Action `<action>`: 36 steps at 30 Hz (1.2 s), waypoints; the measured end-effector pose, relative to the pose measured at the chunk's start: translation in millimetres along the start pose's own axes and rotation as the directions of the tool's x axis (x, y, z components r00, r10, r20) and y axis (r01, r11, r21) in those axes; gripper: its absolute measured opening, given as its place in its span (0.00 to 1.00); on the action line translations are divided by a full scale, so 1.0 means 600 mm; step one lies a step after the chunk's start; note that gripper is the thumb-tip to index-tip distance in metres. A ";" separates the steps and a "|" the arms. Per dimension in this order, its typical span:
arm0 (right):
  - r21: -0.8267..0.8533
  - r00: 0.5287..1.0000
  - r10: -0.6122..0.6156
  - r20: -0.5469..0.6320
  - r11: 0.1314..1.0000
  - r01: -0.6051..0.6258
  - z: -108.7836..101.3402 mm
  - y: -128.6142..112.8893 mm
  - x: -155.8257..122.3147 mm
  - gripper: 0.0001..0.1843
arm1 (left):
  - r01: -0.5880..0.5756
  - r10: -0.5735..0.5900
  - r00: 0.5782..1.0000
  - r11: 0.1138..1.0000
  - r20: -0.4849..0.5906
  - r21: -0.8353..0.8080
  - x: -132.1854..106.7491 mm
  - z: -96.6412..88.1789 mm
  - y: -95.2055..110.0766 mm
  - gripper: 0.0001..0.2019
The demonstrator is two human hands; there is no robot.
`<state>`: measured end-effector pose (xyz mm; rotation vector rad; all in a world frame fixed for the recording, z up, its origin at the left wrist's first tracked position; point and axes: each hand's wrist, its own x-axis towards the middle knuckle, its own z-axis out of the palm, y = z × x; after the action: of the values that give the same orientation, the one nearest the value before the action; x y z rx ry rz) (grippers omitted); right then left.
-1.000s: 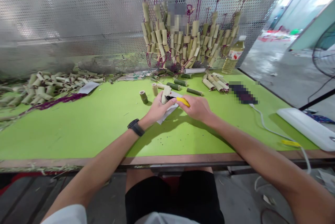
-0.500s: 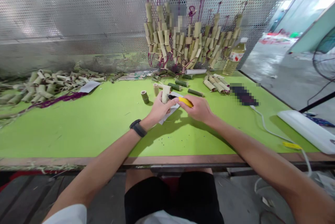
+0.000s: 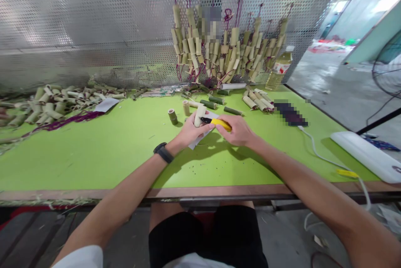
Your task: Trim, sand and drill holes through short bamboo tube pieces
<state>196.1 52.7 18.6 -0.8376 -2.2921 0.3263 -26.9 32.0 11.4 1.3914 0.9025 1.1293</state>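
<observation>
My left hand (image 3: 191,131) is closed around a short pale bamboo tube (image 3: 199,115), held upright over a white sheet of paper (image 3: 203,133) on the green table (image 3: 109,151). My right hand (image 3: 238,129) grips a yellow-handled utility knife (image 3: 219,122), whose dark tip touches the tube's side. A black watch sits on my left wrist. Two short bamboo pieces (image 3: 172,116) stand just left of my hands.
Bundles of bamboo tubes (image 3: 225,46) on purple cords hang on the perforated metal wall. Loose tubes (image 3: 56,103) are piled at the far left, and greener ones (image 3: 216,100) lie behind my hands. An oil bottle (image 3: 280,69), a white cable and a white device (image 3: 366,155) are at the right.
Both hands stay together on the tube. The knife has tilted slightly and its tip sits a little higher on the tube.
</observation>
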 end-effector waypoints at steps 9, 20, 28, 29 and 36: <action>-0.008 0.996 -0.030 0.090 1.000 0.031 -0.011 0.009 0.000 0.18 | 0.029 -0.029 0.999 1.000 0.045 -0.003 0.000 0.002 0.004 0.32; -0.075 0.993 0.039 0.113 0.997 -0.030 -0.014 -0.001 0.001 0.17 | 0.039 -0.039 0.999 0.982 -0.002 0.185 0.006 -0.005 -0.001 0.27; -0.215 0.996 0.063 0.058 0.975 -0.049 -0.007 -0.006 -0.002 0.18 | 0.048 -0.025 0.995 0.971 -0.101 0.232 0.007 0.003 0.010 0.22; -0.237 0.996 0.069 0.051 0.970 -0.055 -0.004 -0.006 -0.002 0.19 | 0.061 -0.038 0.993 0.974 -0.110 0.218 0.007 0.005 0.011 0.22; -0.270 0.996 0.084 -0.011 0.959 -0.083 0.012 -0.009 -0.005 0.22 | 0.107 -0.091 0.981 0.991 -0.171 0.086 0.007 0.011 0.008 0.20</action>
<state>190.2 46.3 13.9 -1.0720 -2.3385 0.0484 -19.7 33.4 16.9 1.3263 1.1465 1.1519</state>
